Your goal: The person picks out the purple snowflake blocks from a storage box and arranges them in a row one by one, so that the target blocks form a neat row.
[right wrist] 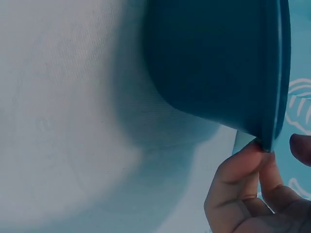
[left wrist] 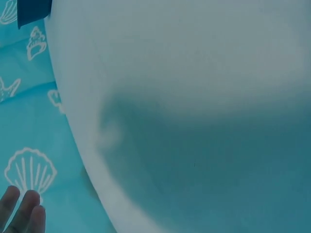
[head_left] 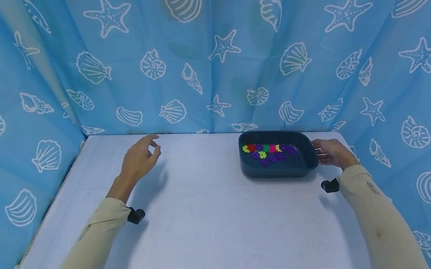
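A dark blue-grey plastic basin stands on the white tabletop at the back right. Small, notched flower-shaped plastic pieces lie inside it, many purple, others yellow, red, green and pink. My right hand is at the basin's right end. In the right wrist view, its curled fingers hook under the rim, while the thumb stands slightly off it. Well to the left, my left hand is over the table, fingers loosely bent and nothing in them. Only a few of its fingertips show in the left wrist view.
Light blue curtains with white shell and starfish prints hang behind the table and along both sides. The basin is close to the table's back edge. A small black device is worn at each wrist. White cloth covers the table.
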Available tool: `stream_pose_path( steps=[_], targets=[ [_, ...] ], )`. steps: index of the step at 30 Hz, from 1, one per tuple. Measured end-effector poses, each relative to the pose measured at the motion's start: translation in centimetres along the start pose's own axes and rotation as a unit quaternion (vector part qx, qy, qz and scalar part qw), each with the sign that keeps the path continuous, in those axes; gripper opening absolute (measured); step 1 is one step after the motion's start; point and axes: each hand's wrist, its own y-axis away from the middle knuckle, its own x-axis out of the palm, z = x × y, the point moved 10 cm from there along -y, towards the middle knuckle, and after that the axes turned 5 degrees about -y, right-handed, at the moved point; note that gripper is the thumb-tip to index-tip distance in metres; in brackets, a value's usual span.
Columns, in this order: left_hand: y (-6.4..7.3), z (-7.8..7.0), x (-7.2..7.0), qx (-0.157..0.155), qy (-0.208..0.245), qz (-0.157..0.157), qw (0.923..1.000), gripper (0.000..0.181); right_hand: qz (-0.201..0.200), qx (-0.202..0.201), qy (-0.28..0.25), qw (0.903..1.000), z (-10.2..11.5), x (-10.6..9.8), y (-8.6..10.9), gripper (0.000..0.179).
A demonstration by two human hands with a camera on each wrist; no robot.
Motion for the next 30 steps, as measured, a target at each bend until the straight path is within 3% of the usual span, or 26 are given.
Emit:
stream_pose_path(
  steps=[11, 16, 24, 30],
  targets=[
    [-0.7, -2.0, 2.7, 0.017, 0.017, 0.019, 0.9995, 0.04, 0.01, 0.037, -0.033, 0.9987, -1.8, -0.5, -0.7, 0.064],
    [-1.5, -4.0, 4.3, 0.029, 0.036, 0.041, 0.9981, 0.039, 0.005, 0.04, -0.028, 0.9988, -1.9, -0.7, -0.9, 0.067],
    [-4.4, -10.6, 7.1, 0.053, 0.105, 0.062, 0.9911, 0.028, 0.011, 0.033, -0.034, 0.9988, -1.4, -0.6, -1.1, 0.068],
    [-6.4, -16.3, 9.6, 0.063, 0.213, 0.062, 0.9731, 0.026, 0.005, 0.03, -0.024, 0.9992, -1.2, -0.1, -1.5, 0.066]
  ],
)
